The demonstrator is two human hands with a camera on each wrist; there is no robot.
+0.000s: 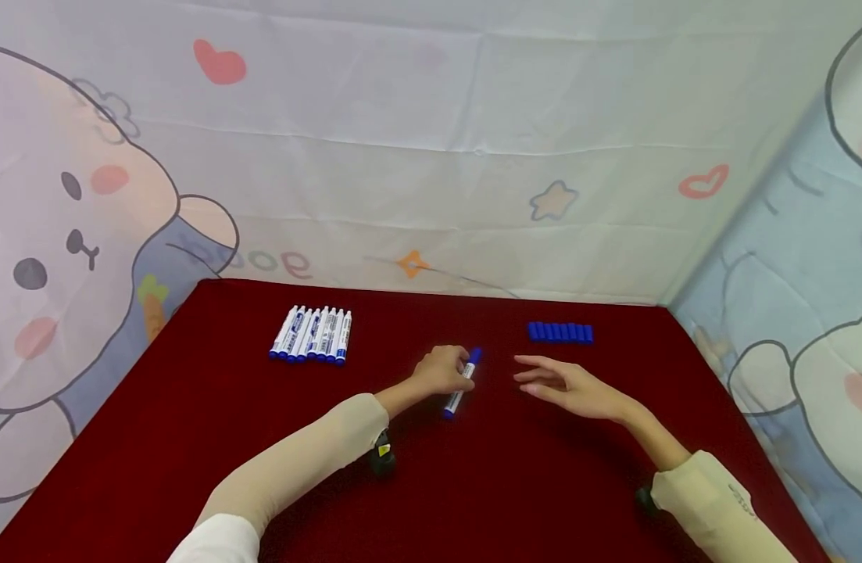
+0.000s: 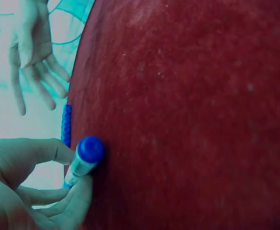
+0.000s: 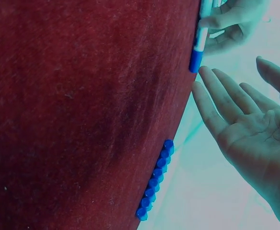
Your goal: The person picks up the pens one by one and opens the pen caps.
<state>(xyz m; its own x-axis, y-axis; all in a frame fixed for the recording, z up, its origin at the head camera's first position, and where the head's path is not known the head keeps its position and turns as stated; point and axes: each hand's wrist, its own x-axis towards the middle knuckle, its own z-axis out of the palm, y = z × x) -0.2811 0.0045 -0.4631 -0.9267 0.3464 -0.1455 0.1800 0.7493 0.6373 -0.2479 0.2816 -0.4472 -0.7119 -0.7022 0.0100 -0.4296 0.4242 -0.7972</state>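
Near the middle of the dark red table, my left hand (image 1: 443, 371) pinches a white marker (image 1: 461, 390) between thumb and fingers. The marker has a blue cap (image 1: 476, 356) at its far end and a blue tip at its near end, which faces the camera in the left wrist view as a round blue end (image 2: 90, 149). To the right, my right hand (image 1: 570, 386) hovers with its fingers extended and holds nothing. Its fingertips (image 3: 205, 72) point toward the capped end of the marker. Behind the right hand lies a row of several blue caps (image 1: 560, 332).
Several white markers without caps (image 1: 311, 335) lie side by side at the back left of the red table (image 1: 374, 500). A white cloth backdrop (image 1: 402, 117) with cartoon prints rises behind the table's back edge and along its right side.
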